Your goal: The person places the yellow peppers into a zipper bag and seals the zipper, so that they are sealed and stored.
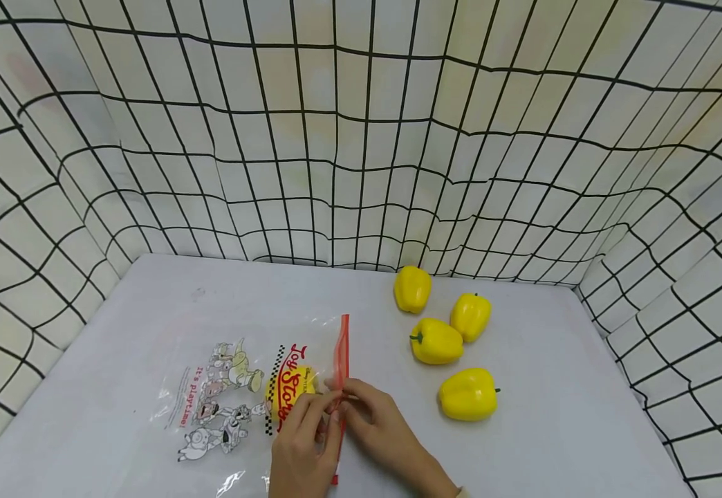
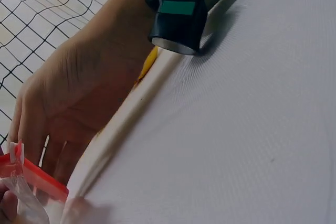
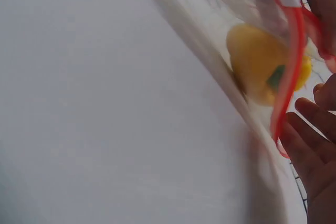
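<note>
A clear plastic zip bag [image 1: 224,387] printed with cartoon figures and a "Toy Story" logo lies on the table, its red closure strip [image 1: 344,339] on the right. At mid-strip my left hand [image 1: 303,443] pinches the edge between thumb and index finger. My right hand [image 1: 378,423] meets it from the other side, thumb and index finger gripping the same strip. A small white piece [image 2: 17,153] sits on the red strip in the left wrist view. Through the plastic, the right wrist view shows a yellow bell pepper [image 3: 254,59] with a green stem, partly covered by the strip.
Right of the bag lie several yellow bell peppers, the nearest pepper [image 1: 468,394] close to my right forearm and the farthest pepper [image 1: 412,289] near the back edge. White walls under black netting [image 1: 348,138] enclose the white table [image 1: 548,429] at the back and sides.
</note>
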{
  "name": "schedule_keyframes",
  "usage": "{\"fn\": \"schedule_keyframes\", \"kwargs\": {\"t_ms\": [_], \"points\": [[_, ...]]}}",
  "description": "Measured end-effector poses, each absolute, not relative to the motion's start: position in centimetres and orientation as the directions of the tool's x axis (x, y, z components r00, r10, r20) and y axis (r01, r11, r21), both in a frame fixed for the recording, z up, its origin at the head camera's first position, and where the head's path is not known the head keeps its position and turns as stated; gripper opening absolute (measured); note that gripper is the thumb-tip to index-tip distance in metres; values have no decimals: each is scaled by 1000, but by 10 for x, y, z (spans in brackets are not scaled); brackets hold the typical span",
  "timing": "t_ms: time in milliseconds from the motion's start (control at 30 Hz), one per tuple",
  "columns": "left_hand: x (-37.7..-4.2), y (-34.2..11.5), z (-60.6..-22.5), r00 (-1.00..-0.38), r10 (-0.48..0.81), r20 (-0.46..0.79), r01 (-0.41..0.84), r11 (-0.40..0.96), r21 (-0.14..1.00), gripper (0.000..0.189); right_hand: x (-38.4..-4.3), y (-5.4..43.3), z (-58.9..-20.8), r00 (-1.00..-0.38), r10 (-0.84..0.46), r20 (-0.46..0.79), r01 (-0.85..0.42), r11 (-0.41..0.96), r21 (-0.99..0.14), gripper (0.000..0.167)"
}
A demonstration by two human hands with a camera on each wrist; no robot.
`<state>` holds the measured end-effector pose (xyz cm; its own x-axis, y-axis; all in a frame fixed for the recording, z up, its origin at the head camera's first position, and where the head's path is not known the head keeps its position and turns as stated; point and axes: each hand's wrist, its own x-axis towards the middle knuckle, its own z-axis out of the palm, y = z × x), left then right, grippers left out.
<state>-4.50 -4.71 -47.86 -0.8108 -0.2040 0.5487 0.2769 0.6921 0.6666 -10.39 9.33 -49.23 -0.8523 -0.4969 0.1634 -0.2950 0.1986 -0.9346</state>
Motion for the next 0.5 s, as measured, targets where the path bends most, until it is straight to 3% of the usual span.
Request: {"fn": "schedule_keyframes", "kwargs": {"t_ms": [300,500], "points": [[-46,-52,-479,-838,-207,505,245,684,687,39,-120,118,-472,-819,-484,310,-489,305,-817,43],[-47,-52,-478,-878,-226,421,181,659,730,38,-125,146,-453,-842,-451,296,-493,418,-763,48]]}}
